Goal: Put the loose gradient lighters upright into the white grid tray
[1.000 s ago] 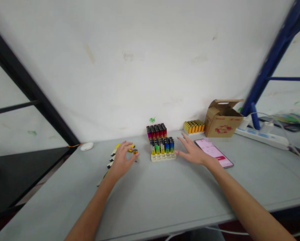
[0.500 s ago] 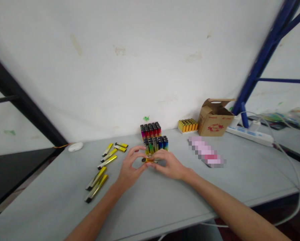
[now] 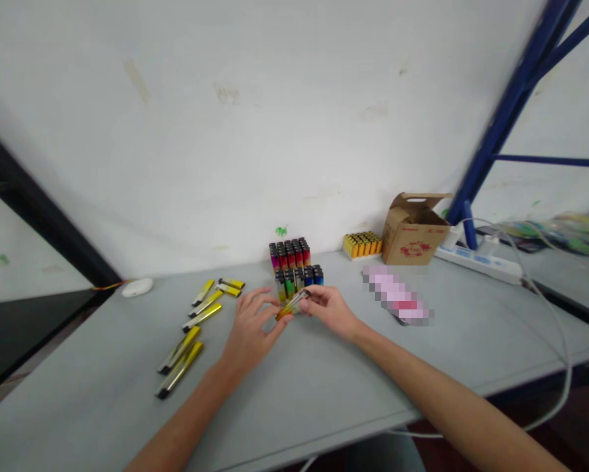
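Lighter (image 3: 291,305), yellow and silver, is held tilted between both hands, just in front of upright lighters (image 3: 289,284). Left hand (image 3: 252,326) grips its yellow end; right hand (image 3: 336,313) pinches its dark end. Loose lighters (image 3: 203,317) lie on the table (image 3: 304,393), left.

hands (image 3: 251,326) gripping tilted yellow-silver lighter (image 3: 290,305) | upright lighters (image 3: 290,286) behind | loose yellow lighters (image 3: 203,316) left | carton (image 3: 415,244) right
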Tool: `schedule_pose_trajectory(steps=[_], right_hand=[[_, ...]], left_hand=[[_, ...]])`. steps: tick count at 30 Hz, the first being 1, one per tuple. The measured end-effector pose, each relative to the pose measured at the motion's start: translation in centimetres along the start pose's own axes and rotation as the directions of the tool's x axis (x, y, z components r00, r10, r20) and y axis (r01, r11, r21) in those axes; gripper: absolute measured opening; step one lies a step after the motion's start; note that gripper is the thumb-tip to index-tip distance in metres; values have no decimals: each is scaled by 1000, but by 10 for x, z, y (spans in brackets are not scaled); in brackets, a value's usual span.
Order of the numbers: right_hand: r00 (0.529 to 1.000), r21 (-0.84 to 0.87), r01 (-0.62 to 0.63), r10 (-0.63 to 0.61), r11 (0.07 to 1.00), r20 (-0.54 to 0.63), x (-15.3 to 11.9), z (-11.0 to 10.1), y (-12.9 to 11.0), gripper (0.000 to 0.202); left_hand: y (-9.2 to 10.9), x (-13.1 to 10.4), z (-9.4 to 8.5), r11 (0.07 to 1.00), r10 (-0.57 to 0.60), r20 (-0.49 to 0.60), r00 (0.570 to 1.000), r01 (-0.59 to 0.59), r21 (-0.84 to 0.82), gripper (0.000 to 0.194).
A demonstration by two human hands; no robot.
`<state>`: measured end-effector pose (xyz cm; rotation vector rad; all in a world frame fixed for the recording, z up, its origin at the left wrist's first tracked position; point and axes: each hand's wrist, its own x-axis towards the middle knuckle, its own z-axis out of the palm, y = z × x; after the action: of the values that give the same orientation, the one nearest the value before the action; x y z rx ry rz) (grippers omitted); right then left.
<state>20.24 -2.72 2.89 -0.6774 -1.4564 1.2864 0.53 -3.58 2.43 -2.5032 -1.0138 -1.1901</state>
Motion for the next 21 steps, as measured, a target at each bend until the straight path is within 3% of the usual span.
schedule_pose_trajectory(steps=[4, 6, 11, 14, 18, 21], right_hand=[[999, 4, -4, 4, 1000, 45, -2, 4, -4, 34], [1000, 32, -23, 23, 999, 11, -1, 6, 1, 34], [980, 365, -124, 172, 923, -101, 2, -1, 7, 39], [961, 502, -206, 271, 840, -59, 3, -13, -4, 32], [938, 552, -292, 345, 781, 8, 3, -26, -18, 19], [922, 599, -344, 380, 723, 70, 5, -33, -22, 24]], left_hand=[[10, 0, 3, 999, 23, 0, 1000, -23, -29, 14], [12, 0, 2, 998, 34, 22, 999, -32, -57, 14], [10, 2, -6, 996, -11, 66, 998, 17, -90, 17], [5, 3, -8, 996, -41, 60, 997, 45, -74, 20], [-5, -1, -2, 993, -113, 53, 992, 114, -28, 19], [-16, -6, 4, 983, -181, 84, 980, 179, 32, 16]])
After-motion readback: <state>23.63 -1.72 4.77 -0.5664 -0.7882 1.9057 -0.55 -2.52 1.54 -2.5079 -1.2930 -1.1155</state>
